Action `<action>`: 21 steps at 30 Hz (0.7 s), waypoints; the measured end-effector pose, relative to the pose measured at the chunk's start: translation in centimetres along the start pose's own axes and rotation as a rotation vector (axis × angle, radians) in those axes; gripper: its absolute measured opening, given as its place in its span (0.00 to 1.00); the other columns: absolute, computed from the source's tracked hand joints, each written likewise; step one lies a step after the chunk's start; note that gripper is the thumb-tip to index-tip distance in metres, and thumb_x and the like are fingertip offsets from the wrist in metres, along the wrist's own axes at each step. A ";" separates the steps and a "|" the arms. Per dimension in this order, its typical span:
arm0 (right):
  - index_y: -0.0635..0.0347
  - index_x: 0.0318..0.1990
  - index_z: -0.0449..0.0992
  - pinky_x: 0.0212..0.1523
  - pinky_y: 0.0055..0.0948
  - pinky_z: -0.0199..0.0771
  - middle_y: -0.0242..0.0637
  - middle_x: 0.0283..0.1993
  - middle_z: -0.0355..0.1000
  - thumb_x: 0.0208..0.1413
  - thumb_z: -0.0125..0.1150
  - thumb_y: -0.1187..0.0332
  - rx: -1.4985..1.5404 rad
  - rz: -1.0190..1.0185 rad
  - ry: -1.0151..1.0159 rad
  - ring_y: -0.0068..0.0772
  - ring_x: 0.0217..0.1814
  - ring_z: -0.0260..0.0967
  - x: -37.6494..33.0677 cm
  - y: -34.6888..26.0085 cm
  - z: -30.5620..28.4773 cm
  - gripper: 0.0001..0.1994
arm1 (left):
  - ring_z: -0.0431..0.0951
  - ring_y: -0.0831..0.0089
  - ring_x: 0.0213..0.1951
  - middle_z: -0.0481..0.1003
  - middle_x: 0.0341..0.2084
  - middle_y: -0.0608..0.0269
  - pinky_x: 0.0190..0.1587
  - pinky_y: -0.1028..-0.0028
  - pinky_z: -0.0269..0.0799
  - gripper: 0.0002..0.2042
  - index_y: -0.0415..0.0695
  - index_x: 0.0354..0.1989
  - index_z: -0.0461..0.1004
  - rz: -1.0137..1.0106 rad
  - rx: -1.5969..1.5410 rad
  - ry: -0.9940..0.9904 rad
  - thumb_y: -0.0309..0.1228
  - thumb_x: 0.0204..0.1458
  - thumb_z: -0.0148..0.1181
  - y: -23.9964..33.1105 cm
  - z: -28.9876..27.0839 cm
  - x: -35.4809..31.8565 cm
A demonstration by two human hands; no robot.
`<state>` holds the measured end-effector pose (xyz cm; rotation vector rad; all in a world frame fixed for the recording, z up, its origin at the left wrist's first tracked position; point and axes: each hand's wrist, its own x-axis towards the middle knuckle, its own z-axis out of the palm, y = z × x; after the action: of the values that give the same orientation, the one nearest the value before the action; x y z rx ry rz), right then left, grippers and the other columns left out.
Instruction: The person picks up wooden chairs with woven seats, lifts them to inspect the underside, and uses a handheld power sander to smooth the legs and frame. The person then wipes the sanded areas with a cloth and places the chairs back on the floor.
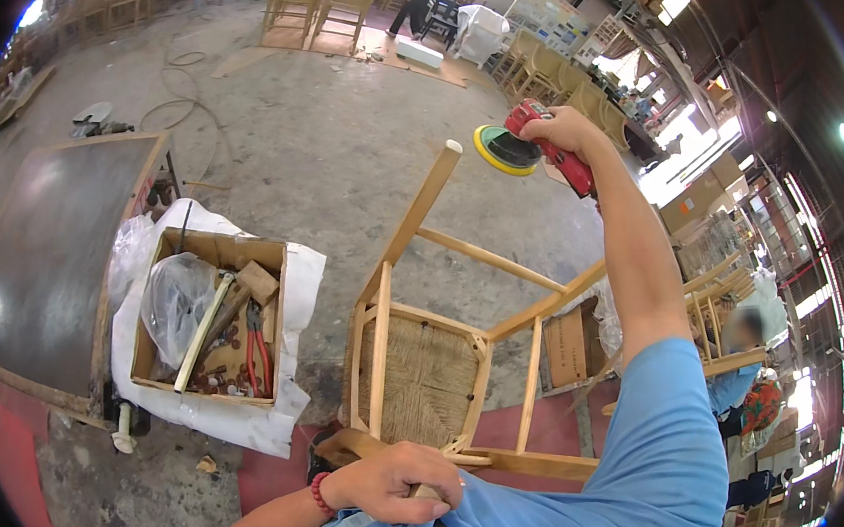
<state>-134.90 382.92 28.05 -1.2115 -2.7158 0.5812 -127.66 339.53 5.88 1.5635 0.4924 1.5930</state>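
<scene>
A wooden chair (516,265) with a woven cord seat (422,379) lies tipped in front of me, the seat's underside showing. One leg points away and ends in a pale tip. Close to my chest, my left hand (391,482) is closed around a wooden end that seems to belong to the chair; the fingers partly hide it. Out at the end of my stretched arm, my right hand (563,133) grips the red body of a disc sander (564,169). Its round pad, yellow-rimmed with green, is apart from the chair, right of the pale leg tip.
To the left, a cardboard box (282,326) holds pliers, a plastic bag and small parts. Beyond it stands a dark-topped low table (66,265). A hose (188,93) curls on the concrete floor. More chairs (350,9) stand far off. Another person (738,376) is at right.
</scene>
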 end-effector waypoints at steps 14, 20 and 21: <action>0.66 0.44 0.77 0.24 0.30 0.75 0.40 0.29 0.76 0.41 0.71 0.58 0.030 0.069 -0.011 0.29 0.23 0.74 -7.8 6.1 -4.2 0.24 | 0.77 0.62 0.34 0.77 0.31 0.58 0.40 0.66 0.71 0.05 0.39 0.34 0.76 -0.064 -0.056 -0.229 0.28 0.55 0.59 0.4 -2.3 1.3; 0.67 0.47 0.75 0.24 0.28 0.75 0.36 0.30 0.73 0.45 0.71 0.62 0.339 0.256 0.422 0.26 0.23 0.71 -25.6 17.0 -9.4 0.23 | 0.79 0.61 0.37 0.78 0.34 0.56 0.41 0.67 0.74 0.04 0.38 0.34 0.79 -0.093 -0.035 -0.259 0.24 0.52 0.62 1.0 -2.5 1.7; 0.67 0.48 0.74 0.24 0.28 0.75 0.35 0.30 0.73 0.47 0.71 0.62 0.402 0.316 0.520 0.26 0.23 0.71 -29.1 18.4 -9.6 0.24 | 0.79 0.62 0.38 0.78 0.34 0.56 0.42 0.68 0.74 0.04 0.39 0.35 0.80 -0.117 -0.024 -0.246 0.24 0.52 0.62 1.1 -2.4 1.6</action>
<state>-100.05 375.56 31.27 -1.4365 -1.8915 0.6852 -130.12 340.78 7.41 1.6537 0.4195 1.2936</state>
